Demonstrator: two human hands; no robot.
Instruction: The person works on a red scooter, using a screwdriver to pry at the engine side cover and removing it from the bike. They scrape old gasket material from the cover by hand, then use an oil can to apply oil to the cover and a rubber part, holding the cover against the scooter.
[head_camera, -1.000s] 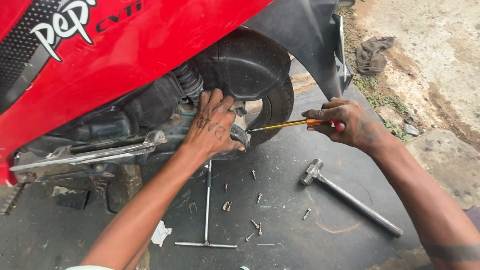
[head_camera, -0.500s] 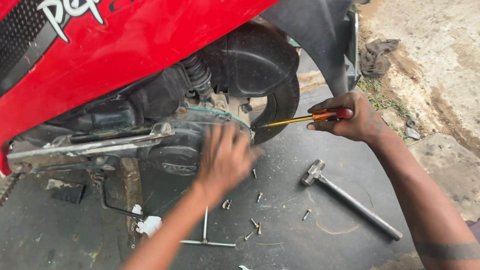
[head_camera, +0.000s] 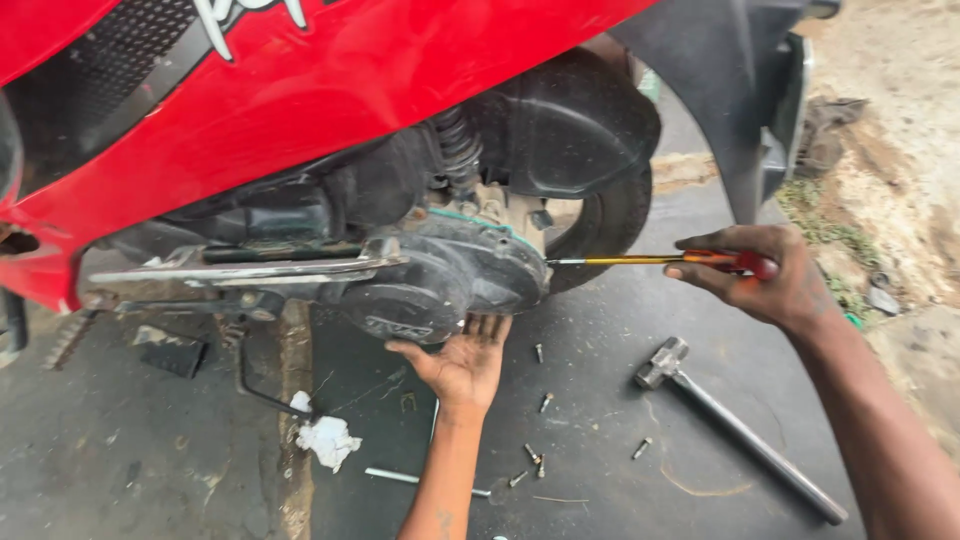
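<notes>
A red scooter stands over dark ground, its black engine side cover low beside the rear wheel. My left hand is palm up under the cover's lower edge, fingers spread and touching its underside. My right hand grips the red handle of a screwdriver; the long shaft points left with its tip at the cover's right edge.
A metal hammer lies on the ground at the right. Several loose bolts and a T-handle wrench lie below my left arm. A crumpled white rag sits to the left. Rough gravel lies at the far right.
My left hand left the top of the engine cover, swung down and now cups its underside palm up. The screwdriver stays at the cover's right edge.
</notes>
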